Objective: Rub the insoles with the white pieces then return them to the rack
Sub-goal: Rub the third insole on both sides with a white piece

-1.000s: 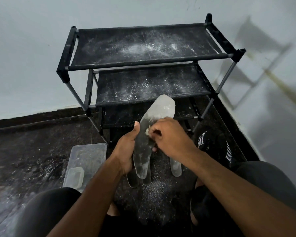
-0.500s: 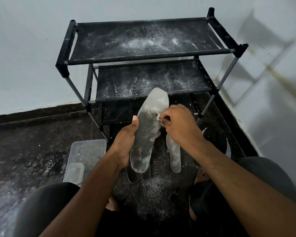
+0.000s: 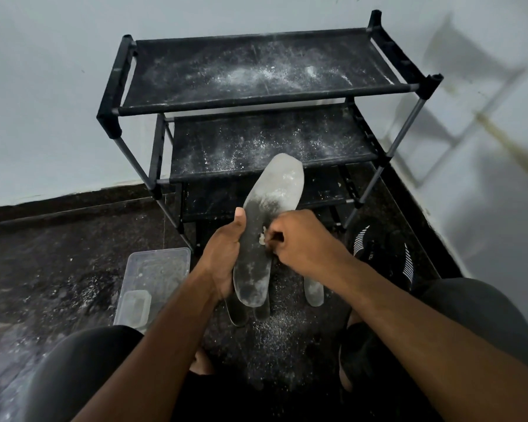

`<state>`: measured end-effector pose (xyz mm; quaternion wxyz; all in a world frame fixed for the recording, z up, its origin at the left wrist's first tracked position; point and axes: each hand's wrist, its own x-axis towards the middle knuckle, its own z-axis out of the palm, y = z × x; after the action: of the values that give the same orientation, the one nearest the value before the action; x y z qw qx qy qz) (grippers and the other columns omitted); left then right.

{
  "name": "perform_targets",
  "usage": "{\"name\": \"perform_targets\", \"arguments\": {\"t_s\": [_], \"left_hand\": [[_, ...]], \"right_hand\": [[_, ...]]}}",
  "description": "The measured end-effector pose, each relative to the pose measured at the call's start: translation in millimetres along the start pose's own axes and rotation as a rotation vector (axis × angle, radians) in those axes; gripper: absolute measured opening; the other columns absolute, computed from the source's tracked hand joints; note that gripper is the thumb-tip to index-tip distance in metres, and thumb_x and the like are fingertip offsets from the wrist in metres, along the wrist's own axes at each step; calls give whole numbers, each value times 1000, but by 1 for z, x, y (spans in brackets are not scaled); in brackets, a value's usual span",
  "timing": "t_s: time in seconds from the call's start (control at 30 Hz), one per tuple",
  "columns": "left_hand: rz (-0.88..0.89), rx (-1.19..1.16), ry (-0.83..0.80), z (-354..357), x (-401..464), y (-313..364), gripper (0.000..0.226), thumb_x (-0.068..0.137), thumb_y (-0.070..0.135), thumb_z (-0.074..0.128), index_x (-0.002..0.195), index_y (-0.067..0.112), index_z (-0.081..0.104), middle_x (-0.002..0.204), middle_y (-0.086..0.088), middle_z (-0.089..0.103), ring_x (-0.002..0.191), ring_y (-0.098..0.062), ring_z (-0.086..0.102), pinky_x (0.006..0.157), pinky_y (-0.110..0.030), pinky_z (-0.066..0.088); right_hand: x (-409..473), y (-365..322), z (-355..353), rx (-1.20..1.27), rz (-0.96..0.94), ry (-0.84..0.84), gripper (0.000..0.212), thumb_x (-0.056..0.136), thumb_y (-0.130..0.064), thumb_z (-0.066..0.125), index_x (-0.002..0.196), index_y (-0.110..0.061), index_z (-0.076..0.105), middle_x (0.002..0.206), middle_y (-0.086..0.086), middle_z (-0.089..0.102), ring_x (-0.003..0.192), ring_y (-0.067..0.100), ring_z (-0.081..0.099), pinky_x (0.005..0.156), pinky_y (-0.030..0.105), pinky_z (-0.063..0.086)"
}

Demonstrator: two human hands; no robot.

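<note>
My left hand grips a grey insole by its left edge and holds it tilted, toe up, in front of the black rack. Its toe end is whitened with powder. My right hand pinches a small white piece and presses it against the middle of the insole. Another insole lies on the floor below my right wrist, and the ends of more insoles show under the held one.
A clear plastic container with a smaller lid or tub inside sits on the floor at the left. A black shoe with white stripes stands right of the rack. White powder dusts the rack shelves and the dark floor. My knees frame the bottom.
My right hand has slid the white piece down the insole from near the toe side toward its middle. The insole stays in my left hand, slightly shifted as the view moves.
</note>
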<state>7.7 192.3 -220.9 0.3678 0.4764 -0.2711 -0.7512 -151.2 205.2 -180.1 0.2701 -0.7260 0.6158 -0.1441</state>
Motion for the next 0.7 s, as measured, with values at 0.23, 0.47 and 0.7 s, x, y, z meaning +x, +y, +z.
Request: {"name": "perform_targets", "arguments": {"t_s": [0.23,0.47,0.7], "left_hand": [[-3,21,23,1,-1,1,64,104,57,43,116,2,72,108,-20,71,91,-31,67,88,-46,56],[9,-4,18,2,-1,5,62,104,56,43,117,2,71,100,-17,73,83,-27,69,80,-41,60],[-2,-55,11,2,-1,4,62,105,55,40,121,2,69,107,-18,73,89,-28,69,93,-47,55]], "right_hand": [[0,3,-9,22,31,57,14,84,-7,70,80,-19,75,77,-6,66,63,4,60,58,23,56],[1,3,-17,162,60,134,9,84,-10,75,78,-17,75,73,-7,70,58,2,64,53,13,50],[-1,-4,-13,165,51,30,15,82,-6,73,75,-19,77,70,-8,71,53,-2,61,48,8,43]]}}
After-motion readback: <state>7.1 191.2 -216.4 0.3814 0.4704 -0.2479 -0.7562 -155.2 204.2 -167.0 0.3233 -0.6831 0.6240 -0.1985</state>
